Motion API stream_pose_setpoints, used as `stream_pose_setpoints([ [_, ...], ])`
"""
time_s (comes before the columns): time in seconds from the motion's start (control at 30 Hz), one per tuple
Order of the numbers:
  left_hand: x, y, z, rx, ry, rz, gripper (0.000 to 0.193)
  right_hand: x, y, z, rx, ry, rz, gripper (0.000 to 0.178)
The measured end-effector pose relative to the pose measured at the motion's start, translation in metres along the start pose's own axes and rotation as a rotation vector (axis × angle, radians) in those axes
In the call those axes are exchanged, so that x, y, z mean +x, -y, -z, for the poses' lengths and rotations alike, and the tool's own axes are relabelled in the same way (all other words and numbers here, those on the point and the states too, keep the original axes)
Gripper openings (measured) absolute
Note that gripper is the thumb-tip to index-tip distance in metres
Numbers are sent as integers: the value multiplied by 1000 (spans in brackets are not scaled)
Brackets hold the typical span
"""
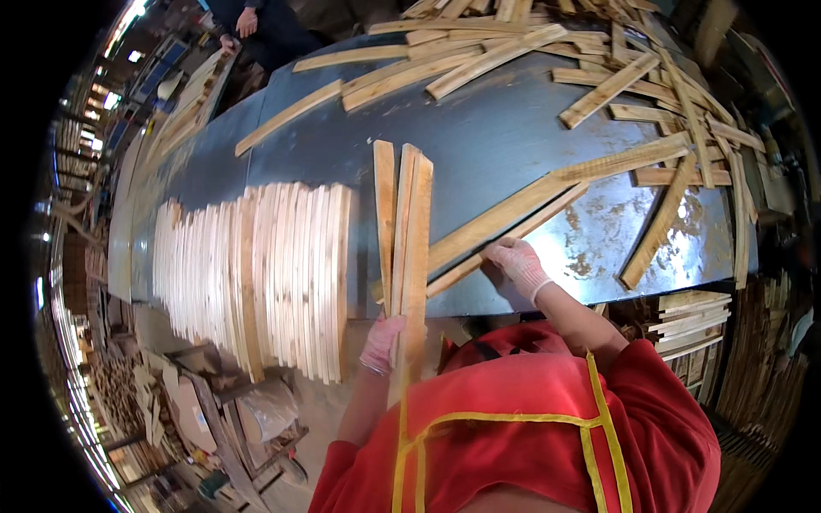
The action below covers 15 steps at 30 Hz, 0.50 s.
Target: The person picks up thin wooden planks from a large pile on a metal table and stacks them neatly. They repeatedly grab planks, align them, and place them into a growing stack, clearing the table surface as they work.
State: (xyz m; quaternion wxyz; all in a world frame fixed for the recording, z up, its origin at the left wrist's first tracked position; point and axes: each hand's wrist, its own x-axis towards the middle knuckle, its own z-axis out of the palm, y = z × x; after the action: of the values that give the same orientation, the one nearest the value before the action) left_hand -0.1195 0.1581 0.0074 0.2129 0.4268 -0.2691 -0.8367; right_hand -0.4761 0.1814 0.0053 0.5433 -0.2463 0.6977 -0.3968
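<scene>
My left hand (382,344), in a pale knit glove, is closed around the near ends of a few narrow wooden slats (414,231). They point away from me over the table edge, fanned slightly apart at the far ends. My right hand (519,265), gloved too, pinches a thin slat (547,210) lying slantwise on the metal table. Alongside that one, a wider board (492,221) runs the same way. The near ends of both pass behind the slats in my left hand. The right fingertips are partly hidden by the hand.
Left of my left hand, a long row of pale slats (291,274) stands packed side by side on the metal table (316,137). Loose boards (607,90) lie heaped at the far right. Another person (265,30) stands beyond the far left side. A wooden frame (227,436) stands below left.
</scene>
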Motion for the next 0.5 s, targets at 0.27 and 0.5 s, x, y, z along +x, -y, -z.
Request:
stream_pose_setpoints([
  [0.27,-43,19,-2,3,-107,-15,65,-12,49,-95,88,471,-133,53],
  [0.5,23,-42,-67,1252,-763,-20,77,7,44,-136,-467,618,165,66],
])
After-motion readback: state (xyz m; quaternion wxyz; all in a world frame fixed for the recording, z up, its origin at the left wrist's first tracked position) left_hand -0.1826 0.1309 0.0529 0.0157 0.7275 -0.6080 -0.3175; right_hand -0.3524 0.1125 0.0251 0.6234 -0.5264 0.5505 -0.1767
